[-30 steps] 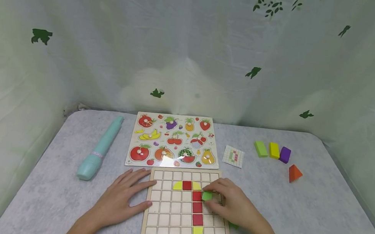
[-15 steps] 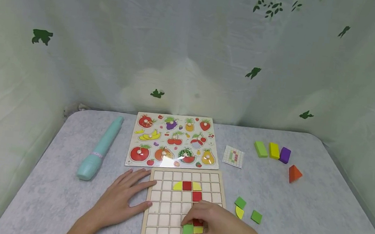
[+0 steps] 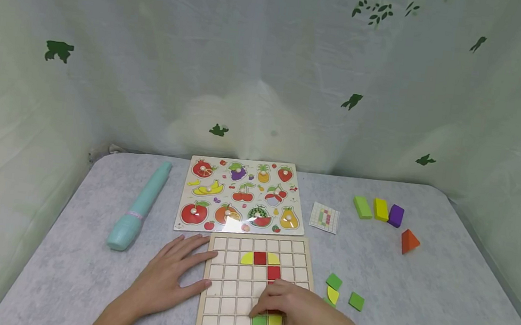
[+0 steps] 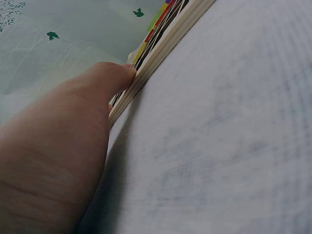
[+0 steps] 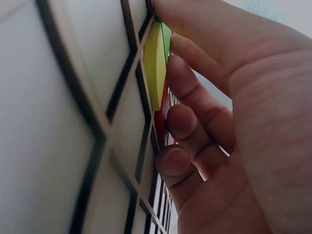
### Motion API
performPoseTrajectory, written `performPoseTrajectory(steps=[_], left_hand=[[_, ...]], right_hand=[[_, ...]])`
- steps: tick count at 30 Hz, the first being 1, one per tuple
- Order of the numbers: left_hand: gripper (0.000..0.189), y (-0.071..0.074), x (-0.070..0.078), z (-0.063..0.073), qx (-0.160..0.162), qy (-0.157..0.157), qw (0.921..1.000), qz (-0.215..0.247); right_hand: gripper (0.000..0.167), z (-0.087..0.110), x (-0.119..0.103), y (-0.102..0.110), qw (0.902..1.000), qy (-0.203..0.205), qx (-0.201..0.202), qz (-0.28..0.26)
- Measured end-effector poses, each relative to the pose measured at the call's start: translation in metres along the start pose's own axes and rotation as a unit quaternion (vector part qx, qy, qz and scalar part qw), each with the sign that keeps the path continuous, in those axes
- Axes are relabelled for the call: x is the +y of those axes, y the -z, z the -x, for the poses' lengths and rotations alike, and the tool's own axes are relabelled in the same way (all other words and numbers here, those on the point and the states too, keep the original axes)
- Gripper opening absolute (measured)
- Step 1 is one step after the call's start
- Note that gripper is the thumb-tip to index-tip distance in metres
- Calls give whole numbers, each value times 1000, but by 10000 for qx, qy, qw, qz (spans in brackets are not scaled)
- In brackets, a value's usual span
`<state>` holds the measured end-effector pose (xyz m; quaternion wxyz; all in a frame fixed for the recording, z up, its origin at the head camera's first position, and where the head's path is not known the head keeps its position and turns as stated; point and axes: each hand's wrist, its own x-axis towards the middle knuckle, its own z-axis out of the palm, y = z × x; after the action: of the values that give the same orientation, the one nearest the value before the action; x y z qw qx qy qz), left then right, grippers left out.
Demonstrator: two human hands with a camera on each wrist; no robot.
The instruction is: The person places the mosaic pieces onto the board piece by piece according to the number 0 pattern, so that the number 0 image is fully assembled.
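Note:
A wooden grid board [image 3: 227, 306] lies on the table, holding red and yellow tiles in some cells. My right hand [image 3: 301, 314] pinches a green square tile [image 3: 259, 324] between thumb and fingers, at the cell left of a yellow rounded tile [image 3: 275, 321]. From the right wrist, that yellow tile [image 5: 155, 68] shows close by, with a sliver of green tile [image 5: 166, 41] behind it. Part of the red column is hidden under the hand. My left hand [image 3: 170, 278] rests with fingers spread against the board's left edge; its thumb [image 4: 119, 78] touches the rim.
Loose green and yellow tiles [image 3: 333, 294] lie right of the board. Behind it are a fruit puzzle [image 3: 243, 197] and a small pattern card [image 3: 324, 217]. Several coloured blocks [image 3: 381, 209] sit at the back right, and a teal bottle-shaped object [image 3: 139, 207] lies left.
My right hand has carried the green tile from the board's upper right down to beside the lower yellow tile, uncovering the loose tiles. The left hand stays in place.

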<state>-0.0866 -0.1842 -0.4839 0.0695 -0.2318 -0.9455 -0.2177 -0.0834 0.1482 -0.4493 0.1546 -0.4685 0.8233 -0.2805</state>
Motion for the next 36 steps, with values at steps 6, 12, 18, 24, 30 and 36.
performPoseTrajectory(steps=[6, 12, 18, 24, 30, 36], left_hand=[[61, 0, 0, 1, -34, 37, 10000, -12], [60, -2, 0, 0, -14, -5, 10000, 55], [59, -2, 1, 1, 8, -5, 10000, 82], [59, -1, -1, 1, 32, -29, 10000, 46], [59, -1, -1, 0, 21, -49, 10000, 24], [60, 0, -1, 1, 35, -70, 10000, 3]], right_hand=[[30, 1, 0, 7, 9999, -161, 24, 49], [29, 10, 2, 23, 9984, -451, 340, 71], [31, 27, 9, 36, 9940, -953, 540, -20], [31, 52, 21, 44, 9868, -1478, 654, 116], [33, 77, 34, 46, 9805, -1821, 703, 240], [34, 94, 42, 48, 9771, -1998, 698, 221]])
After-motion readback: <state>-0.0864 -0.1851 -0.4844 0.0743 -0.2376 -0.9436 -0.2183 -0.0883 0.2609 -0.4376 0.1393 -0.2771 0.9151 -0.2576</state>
